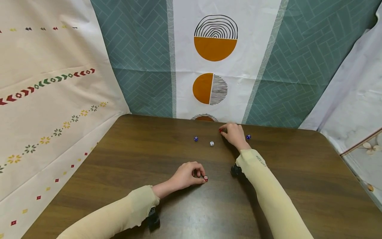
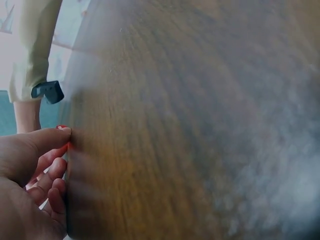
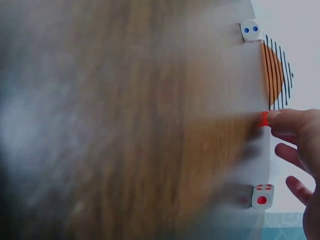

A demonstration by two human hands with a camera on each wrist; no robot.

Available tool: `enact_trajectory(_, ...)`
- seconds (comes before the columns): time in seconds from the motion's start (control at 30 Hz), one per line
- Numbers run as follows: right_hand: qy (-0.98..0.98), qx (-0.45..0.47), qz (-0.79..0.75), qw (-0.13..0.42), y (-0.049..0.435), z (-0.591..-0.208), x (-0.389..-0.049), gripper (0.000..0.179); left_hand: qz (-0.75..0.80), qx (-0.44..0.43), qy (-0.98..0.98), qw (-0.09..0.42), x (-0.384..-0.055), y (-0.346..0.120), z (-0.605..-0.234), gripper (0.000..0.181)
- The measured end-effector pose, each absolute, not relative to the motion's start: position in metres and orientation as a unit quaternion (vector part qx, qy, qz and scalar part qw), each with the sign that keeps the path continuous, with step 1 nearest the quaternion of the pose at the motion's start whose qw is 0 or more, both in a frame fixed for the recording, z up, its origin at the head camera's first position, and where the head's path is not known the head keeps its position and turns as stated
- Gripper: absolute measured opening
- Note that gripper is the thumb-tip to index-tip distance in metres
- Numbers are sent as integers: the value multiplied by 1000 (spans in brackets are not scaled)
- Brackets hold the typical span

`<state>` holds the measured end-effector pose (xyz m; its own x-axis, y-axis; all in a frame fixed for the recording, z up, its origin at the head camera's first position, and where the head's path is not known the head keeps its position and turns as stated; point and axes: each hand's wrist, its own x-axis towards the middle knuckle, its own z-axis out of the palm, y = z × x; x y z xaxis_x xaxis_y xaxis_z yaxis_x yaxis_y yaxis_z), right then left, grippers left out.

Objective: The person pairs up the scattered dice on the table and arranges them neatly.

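Near the middle of the table, my left hand [image 1: 187, 175] pinches a red die [image 1: 206, 179] with white pips between thumb and fingers. The left wrist view shows only slivers of this die's red [image 2: 61, 127] past the thumb. Farther back, my right hand [image 1: 234, 134] pinches another red die [image 1: 220, 130] at its fingertips, close to the table's far edge. A white die [image 1: 212, 143] lies left of the right hand, with a blue die [image 1: 196, 138] beyond it. A second blue die [image 1: 249, 136] sits just right of that hand.
The brown wooden table [image 1: 143, 142] ends at a patterned cloth [image 1: 143, 66] hanging behind it. Light cloths hang at both sides. In the right wrist view, white-looking dice with blue pips [image 3: 251, 31] and red pips [image 3: 262, 196] flank the hand.
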<state>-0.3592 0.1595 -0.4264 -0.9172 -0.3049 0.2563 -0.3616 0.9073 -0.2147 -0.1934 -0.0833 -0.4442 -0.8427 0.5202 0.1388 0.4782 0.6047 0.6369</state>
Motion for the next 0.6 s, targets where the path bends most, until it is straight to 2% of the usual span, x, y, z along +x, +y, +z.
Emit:
enact_trajectory(0.2,-967,184,134,110,162,-425,-350,11,339,281,897,32,-194,-83,-442,13)
enact_trajectory(0.6,-957,236,127,115,161,-426,-321,6,333,284,898,46,-194,-83,-440,13)
